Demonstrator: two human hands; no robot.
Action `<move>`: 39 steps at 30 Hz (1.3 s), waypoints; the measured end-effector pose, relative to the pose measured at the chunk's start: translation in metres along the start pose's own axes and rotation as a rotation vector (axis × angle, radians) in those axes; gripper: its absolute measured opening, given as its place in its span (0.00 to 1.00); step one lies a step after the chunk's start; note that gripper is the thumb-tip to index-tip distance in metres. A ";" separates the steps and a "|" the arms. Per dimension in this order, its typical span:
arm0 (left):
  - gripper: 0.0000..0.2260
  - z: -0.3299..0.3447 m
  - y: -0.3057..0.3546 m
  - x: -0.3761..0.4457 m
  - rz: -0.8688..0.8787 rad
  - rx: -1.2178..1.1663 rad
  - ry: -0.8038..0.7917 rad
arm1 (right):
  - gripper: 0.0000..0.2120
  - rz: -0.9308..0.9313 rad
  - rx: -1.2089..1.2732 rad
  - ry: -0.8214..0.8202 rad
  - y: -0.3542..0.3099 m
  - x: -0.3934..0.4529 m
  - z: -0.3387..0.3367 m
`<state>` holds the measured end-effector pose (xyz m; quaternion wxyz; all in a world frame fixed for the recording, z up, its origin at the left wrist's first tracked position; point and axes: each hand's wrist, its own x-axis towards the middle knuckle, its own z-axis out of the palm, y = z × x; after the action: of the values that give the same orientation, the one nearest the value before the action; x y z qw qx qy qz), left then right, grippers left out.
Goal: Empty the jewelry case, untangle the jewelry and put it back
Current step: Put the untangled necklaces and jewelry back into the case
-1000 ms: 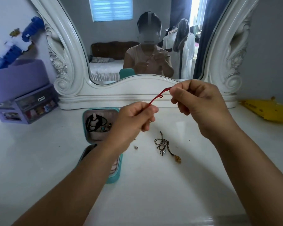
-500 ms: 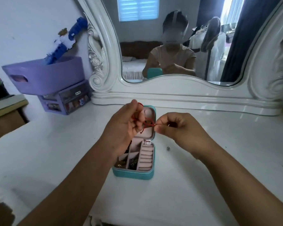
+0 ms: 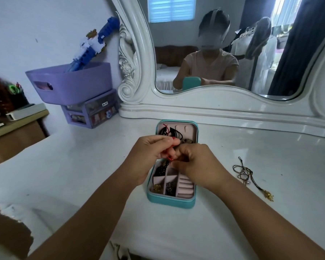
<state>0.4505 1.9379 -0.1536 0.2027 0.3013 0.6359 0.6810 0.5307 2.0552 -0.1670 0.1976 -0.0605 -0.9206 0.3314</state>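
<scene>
Hovering now over the open jewelry case (image 3: 172,200) at 12 o'clock instead of stretched taut above the table, the red cord (image 3: 169,156) is bunched, pinched by curled fingers of left hand (image 3: 151,153) and right hand (image 3: 197,164), apparently ready for stowing.

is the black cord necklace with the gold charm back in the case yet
No, the black cord necklace lies on the white tabletop to the right of the open teal jewelry case, apart from it.

I see a white carved mirror (image 3: 223,102) at the table's (image 3: 83,166) back. Left of the mirror, a purple basket (image 3: 71,85) holding a blue-and-white toy (image 3: 94,44) sits on a purple mini drawer unit (image 3: 94,113).
</scene>
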 end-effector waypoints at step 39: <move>0.06 -0.003 -0.016 0.004 0.315 1.032 -0.266 | 0.09 0.091 0.253 0.157 0.020 -0.019 -0.030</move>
<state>0.4441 1.9402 -0.1684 0.0031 0.5365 0.8031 0.2592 0.5597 2.0839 -0.1643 0.2598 -0.1027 -0.8495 0.4476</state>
